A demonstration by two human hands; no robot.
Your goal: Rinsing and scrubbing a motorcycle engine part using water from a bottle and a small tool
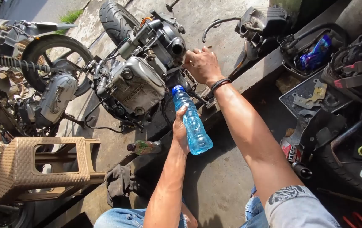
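**Blue bottle held beside a stripped scooter engine**

Denim-clad knees (134, 217) fill the bottom edge of the frame, closest to the lens, with two bare forearms reaching up from them. At centre frame the left hand (181, 128) is wrapped around a clear plastic bottle (192, 126) of blue liquid, fingers clenched on its middle; the bottle tilts with its blue cap toward the upper left, just beside the engine. Above it, the right hand (202, 64), with a dark band on the wrist, rests on the grey scooter engine (141, 80) at upper centre, fingers curled against the housing; whether they grip a part I cannot tell. A rear tyre (115, 19) rises behind the engine. On the concrete floor (219, 177), left of the left forearm, lies a small green-tinted glass bottle (143, 147) beside a dark rag (119, 181). A tan woven plastic stool (41, 166) lies tipped over at lower left. Black scooter panels (316, 105) crowd the right side
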